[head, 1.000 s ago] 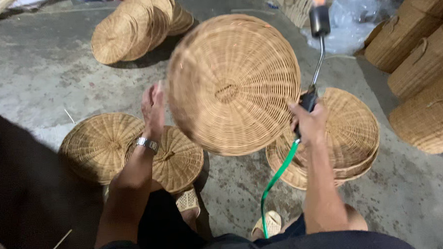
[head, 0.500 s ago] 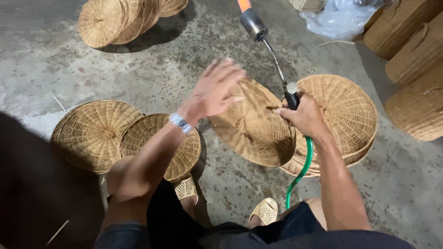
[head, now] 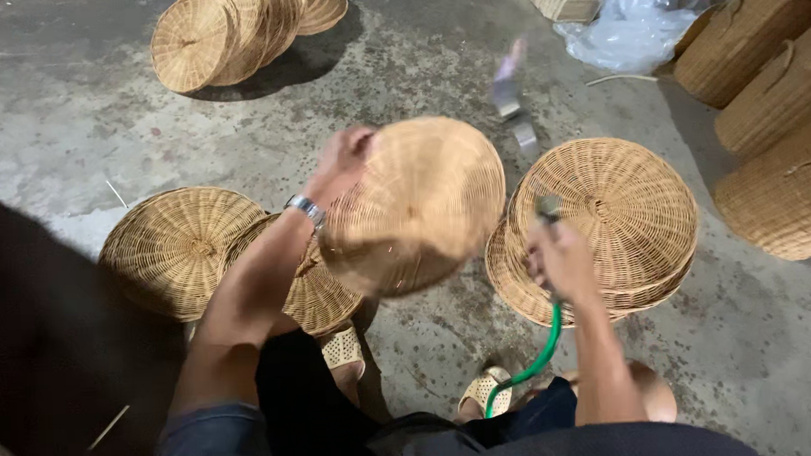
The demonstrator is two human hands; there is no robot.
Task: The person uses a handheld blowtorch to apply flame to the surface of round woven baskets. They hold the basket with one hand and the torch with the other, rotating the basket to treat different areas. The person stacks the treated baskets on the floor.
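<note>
My left hand (head: 347,158) grips the far edge of a round woven rattan lid (head: 414,205) and holds it up in front of me, blurred by motion. My right hand (head: 561,260) is closed around the handle of a gas torch (head: 518,116), whose metal tip points away from me and is also blurred. A green hose (head: 531,363) runs from the torch down past my knees. A watch sits on my left wrist.
Two woven lids (head: 177,249) lie on the concrete floor at my left, a stack of lids (head: 616,216) at my right. More lids (head: 228,32) lean together at the back. Tall woven baskets (head: 773,80) and a plastic bag (head: 637,27) stand at the right.
The lid went from raised and facing me, down low by the right stack, to raised again in my left hand. The torch swung from upright to tilted forward.
</note>
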